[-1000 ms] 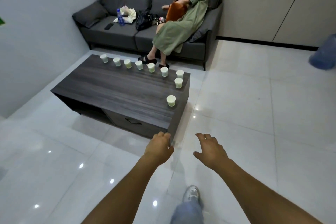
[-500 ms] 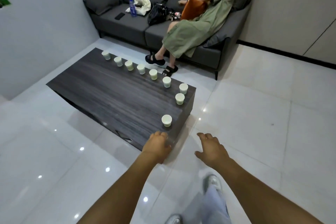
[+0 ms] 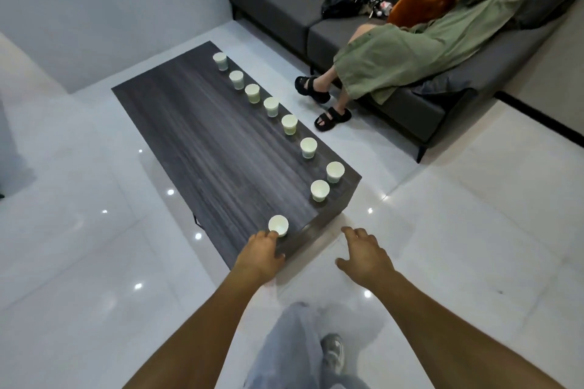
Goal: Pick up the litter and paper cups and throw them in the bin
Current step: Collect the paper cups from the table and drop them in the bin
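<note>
1. Nearest paper cup (image 3: 278, 225): upright at the near end of the dark table (image 3: 202, 148), close to its corner. Left hand (image 3: 259, 254) has its fingertips at the cup's base, touching or just short; cannot tell which. Fingers are curled downward and hold nothing.
2. Right hand (image 3: 363, 254): hovers over the floor just beyond the table's end, fingers loosely spread, holding nothing.
3. Other cups (image 3: 319, 190): eight more, all upright, two near the right corner and six in a row along the far edge.
4. Surroundings: a seated person (image 3: 410, 50) on the grey sofa (image 3: 284, 19) behind the table. No bin in view.
5. Risks, judged: the cup looks light, so a nudge from the knuckles could tip it or push it off the near edge. A hard pinch could crush the rim. Any liquid inside would spill.
</note>
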A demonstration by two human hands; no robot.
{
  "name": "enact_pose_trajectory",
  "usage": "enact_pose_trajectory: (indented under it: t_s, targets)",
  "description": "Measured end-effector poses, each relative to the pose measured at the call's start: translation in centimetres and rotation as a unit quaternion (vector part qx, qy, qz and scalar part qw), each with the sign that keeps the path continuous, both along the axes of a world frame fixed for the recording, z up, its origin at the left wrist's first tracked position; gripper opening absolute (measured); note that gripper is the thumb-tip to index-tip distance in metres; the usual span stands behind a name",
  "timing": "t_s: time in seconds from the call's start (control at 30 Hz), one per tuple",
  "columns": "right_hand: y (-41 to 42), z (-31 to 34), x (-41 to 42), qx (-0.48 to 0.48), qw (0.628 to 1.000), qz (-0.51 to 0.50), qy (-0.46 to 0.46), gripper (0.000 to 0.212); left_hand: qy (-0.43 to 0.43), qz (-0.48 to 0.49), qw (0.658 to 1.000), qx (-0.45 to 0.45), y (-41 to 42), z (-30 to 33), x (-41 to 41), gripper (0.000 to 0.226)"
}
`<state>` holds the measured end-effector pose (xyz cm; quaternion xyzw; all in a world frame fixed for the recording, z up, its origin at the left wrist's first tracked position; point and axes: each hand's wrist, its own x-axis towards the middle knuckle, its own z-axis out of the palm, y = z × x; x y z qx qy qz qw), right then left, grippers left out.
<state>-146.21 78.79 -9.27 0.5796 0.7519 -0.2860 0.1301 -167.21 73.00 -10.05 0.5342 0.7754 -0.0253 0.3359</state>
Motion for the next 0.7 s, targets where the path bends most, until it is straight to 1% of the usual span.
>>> enact_pose_trajectory:
  t_s: [0.13, 0.27, 0.37, 0.53, 0.7]
  targets:
    - [5.3, -1.3, -1.4, -0.006, 0.999, 0.031, 0.005, 0.06, -0.005, 0.034, 0.999, -0.024, 2.8, -2.0, -0.5, 0.045]
    - [10.5, -2.9, -3.5, -0.006, 0.999, 0.044, 0.016, 0.063, -0.008, 0.056, 0.997, -0.047, 6.7, -4.1, -1.6, 0.047]
    - [14.1, -4.2, -4.9, -0.02, 0.998, 0.06, 0.003, 0.063, -0.01, 0.068, 0.996, -0.062, 9.5, -5.5, -2.7, 0.047]
    - [18.7, -6.5, -6.9, -0.036, 0.996, 0.08, -0.02, 0.063, 0.006, 0.058, 0.994, -0.09, 13.0, -8.0, -4.2, 0.048]
    - [22.3, -9.8, -8.5, -0.037, 0.992, 0.12, -0.031, 0.062, 0.0, 0.096, 0.991, -0.095, 14.7, -11.7, -4.5, 0.048]
